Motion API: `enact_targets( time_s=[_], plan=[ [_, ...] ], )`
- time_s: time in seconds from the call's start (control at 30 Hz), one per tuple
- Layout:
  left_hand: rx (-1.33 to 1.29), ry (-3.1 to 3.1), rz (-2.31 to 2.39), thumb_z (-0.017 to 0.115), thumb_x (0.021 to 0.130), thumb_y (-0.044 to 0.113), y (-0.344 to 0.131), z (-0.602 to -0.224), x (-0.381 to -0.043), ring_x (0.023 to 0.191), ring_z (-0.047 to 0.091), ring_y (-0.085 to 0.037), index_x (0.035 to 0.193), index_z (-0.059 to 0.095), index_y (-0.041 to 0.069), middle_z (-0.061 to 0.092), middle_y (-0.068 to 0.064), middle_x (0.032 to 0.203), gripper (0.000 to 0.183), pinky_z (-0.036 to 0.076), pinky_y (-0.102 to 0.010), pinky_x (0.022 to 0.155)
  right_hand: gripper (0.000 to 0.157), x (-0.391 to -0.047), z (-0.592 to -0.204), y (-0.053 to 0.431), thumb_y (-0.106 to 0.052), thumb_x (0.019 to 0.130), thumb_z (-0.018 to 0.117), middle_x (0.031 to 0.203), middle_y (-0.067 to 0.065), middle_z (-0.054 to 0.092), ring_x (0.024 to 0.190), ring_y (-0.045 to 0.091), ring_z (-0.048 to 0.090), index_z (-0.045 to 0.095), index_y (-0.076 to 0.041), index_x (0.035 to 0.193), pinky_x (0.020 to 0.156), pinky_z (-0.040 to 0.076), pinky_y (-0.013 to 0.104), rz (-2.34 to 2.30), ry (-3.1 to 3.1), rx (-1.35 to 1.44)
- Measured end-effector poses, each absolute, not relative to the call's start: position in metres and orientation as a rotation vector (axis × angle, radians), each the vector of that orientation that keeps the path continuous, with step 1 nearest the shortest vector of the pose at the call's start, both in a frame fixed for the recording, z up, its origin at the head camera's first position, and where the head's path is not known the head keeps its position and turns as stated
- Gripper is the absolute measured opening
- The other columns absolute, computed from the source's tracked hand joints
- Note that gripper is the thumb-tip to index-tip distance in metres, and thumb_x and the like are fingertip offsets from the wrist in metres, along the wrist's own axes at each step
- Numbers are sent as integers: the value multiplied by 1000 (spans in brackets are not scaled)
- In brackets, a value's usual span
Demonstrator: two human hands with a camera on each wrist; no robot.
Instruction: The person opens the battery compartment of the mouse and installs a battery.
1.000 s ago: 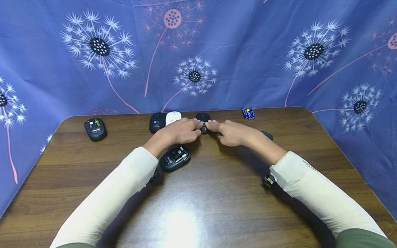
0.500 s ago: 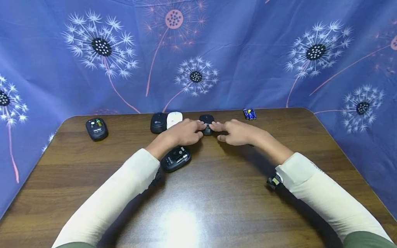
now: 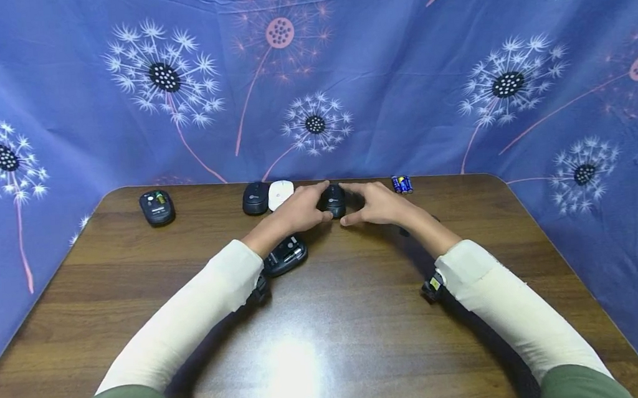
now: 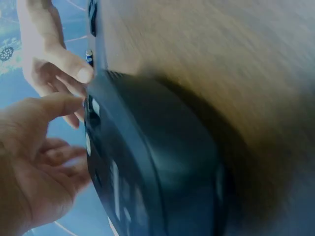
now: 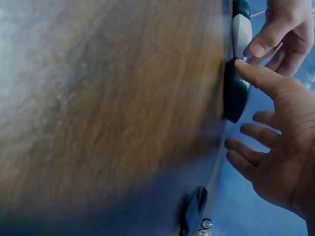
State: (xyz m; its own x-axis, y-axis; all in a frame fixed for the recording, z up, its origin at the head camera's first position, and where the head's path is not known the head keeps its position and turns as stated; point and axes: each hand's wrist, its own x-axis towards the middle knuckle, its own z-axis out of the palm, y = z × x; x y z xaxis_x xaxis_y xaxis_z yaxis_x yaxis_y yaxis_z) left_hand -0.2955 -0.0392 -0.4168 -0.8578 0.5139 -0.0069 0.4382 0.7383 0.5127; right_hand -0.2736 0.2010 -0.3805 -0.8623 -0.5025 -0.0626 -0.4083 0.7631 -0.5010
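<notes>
A black computer mouse [image 3: 334, 201] sits near the table's back edge, between my two hands. My left hand [image 3: 304, 207] is at its left side, fingers loosely bent and thumb toward the near end. On the other side is my right hand [image 3: 377, 202], thumb and fingers spread apart. In the right wrist view, the right thumb overlaps the end of the black mouse [image 5: 237, 96] and the other fingers are well off it. An upturned black mouse [image 3: 286, 256] with its battery compartment uncovered lies below my left wrist; it looms large in the left wrist view.
Left of the hands stand another black mouse [image 3: 255, 198] and a white mouse [image 3: 280, 195]. Farther left lies an upturned mouse [image 3: 157, 208] with a green battery showing. Blue batteries [image 3: 401, 184] lie at the back right. A dark flat piece [image 5: 193, 211] lies near them, mostly hidden by my right arm.
My fingertips have come off the top of the middle mouse and moved apart to its two sides. More of the mouse's top now shows.
</notes>
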Motion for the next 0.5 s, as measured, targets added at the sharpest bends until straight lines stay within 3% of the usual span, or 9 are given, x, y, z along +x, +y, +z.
enact_targets(
  time_s=[0.07, 0.13, 0.3, 0.5],
  plan=[
    [714, 2793, 731, 84, 100, 42, -37, -436, -313, 156, 58, -30, 178, 32, 7, 52, -17, 174, 100, 53, -44, 133, 109, -280, -384, 199, -44, 89, 96, 172, 26, 51, 163, 46, 47, 41, -5, 174, 137, 44, 65, -697, 2752, -686],
    [665, 2786, 711, 87, 97, 46, -34, -446, -324, 149, 63, -29, 177, 35, 7, 59, -17, 169, 103, 58, -44, 127, 114, -285, -387, 198, -45, 87, 98, 175, 27, 47, 164, 45, 44, 38, -6, 175, 138, 43, 64, -679, 2746, -669],
    [575, 2746, 686, 90, 94, 44, -29, -441, -322, 134, 69, -30, 163, 53, 6, 72, -15, 147, 87, 64, -46, 116, 113, -291, -390, 195, -43, 87, 98, 175, 26, 46, 166, 44, 41, 39, -3, 174, 141, 40, 61, -652, 2744, -664],
    [513, 2763, 611, 86, 100, 43, -27, -441, -323, 151, 57, -35, 163, 56, 6, 68, -16, 156, 79, 55, -49, 130, 104, -291, -391, 194, -42, 94, 93, 175, 24, 47, 167, 47, 38, 39, -2, 174, 143, 34, 62, -604, 2759, -659]
  ],
)
